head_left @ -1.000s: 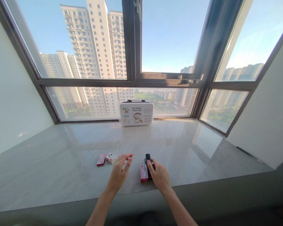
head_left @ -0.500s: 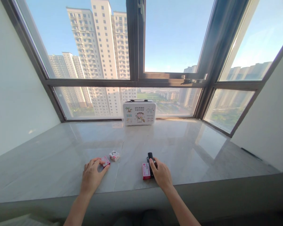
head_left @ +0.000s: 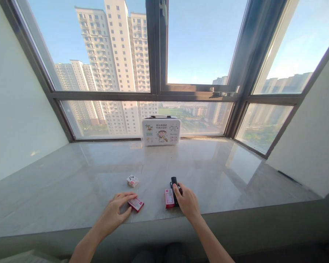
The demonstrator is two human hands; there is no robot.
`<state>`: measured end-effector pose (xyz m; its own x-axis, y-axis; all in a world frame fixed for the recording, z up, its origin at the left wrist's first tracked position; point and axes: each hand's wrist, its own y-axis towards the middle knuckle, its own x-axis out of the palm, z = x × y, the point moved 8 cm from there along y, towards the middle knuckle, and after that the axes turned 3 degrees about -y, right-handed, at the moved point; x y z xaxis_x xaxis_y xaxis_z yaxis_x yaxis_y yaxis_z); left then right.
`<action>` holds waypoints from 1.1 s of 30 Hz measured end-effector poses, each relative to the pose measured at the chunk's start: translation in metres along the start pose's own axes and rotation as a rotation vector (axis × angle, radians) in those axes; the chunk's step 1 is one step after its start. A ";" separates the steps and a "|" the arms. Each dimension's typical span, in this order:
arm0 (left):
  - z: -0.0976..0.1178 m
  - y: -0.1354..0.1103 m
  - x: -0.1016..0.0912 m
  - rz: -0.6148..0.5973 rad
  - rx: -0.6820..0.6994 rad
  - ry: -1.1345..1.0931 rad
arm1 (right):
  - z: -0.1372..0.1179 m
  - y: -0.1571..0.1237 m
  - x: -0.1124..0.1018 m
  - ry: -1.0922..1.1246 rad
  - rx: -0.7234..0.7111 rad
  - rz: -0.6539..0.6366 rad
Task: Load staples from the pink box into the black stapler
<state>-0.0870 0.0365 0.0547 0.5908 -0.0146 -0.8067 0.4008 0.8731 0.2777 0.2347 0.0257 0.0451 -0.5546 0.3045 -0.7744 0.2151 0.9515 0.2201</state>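
Observation:
My left hand grips a small red-and-white box by its left end, thumb on the near side and fingers on the far side. Close to the sill's front edge, my right hand is closed around a black stapler, thumb on top; part of it is hidden under the fingers. A second red-and-white box stands against the stapler's left side. Behind my left hand lies a small white box with a printed pattern, touched by neither hand.
A white carry case with cartoon prints and a handle stands upright at the back against the window. The glossy grey stone sill ends at a front edge just below my hands. Walls close in on both sides.
My left hand has moved right and toward me with the red-and-white box, away from the patterned white box. My right hand and the stapler have stayed in place.

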 end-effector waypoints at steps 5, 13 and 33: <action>0.007 -0.005 0.011 0.080 -0.181 0.052 | -0.002 -0.001 -0.001 -0.007 -0.012 0.010; 0.017 -0.001 0.010 0.124 -0.140 0.096 | -0.003 -0.001 -0.003 -0.002 -0.030 0.035; -0.004 -0.007 0.004 0.424 -0.345 0.194 | -0.004 0.000 -0.002 -0.029 -0.026 0.036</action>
<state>-0.0903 0.0322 0.0475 0.4978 0.4323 -0.7519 -0.1134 0.8919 0.4378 0.2329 0.0253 0.0491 -0.5229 0.3373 -0.7828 0.2134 0.9409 0.2629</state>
